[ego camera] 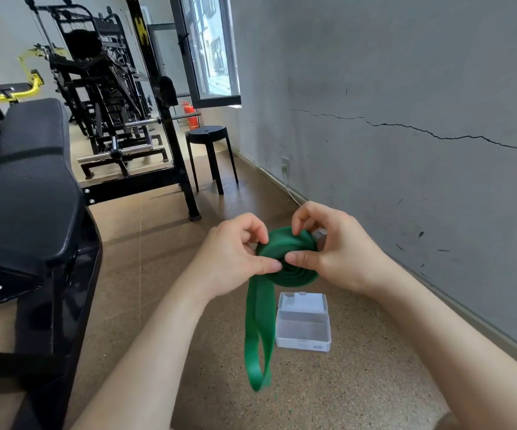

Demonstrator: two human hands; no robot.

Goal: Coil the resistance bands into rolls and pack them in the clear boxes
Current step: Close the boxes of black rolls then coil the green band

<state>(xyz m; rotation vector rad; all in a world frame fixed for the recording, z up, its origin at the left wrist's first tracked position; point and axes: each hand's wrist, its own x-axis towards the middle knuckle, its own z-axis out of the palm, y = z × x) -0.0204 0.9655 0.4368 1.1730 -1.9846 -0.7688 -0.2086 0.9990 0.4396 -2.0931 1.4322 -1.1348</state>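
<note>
Green band (288, 268) about half coiled, pinched between left hand (235, 259) and right hand (334, 246); tail hangs below them. Clear box (303, 324) open on floor beneath, nothing packed.

A smooth, matt green rubber resistance band (285, 262); a clear, glossy plastic box (303, 324) on speckled, rough cork-like flooring (359, 383); a black textured vinyl bench pad (31, 187); a cracked, matt grey plaster wall (406, 88).

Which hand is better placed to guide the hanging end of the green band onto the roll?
Probably the left hand: the loose end hangs just under its thumb, while the right hand pinches the roll.
</note>
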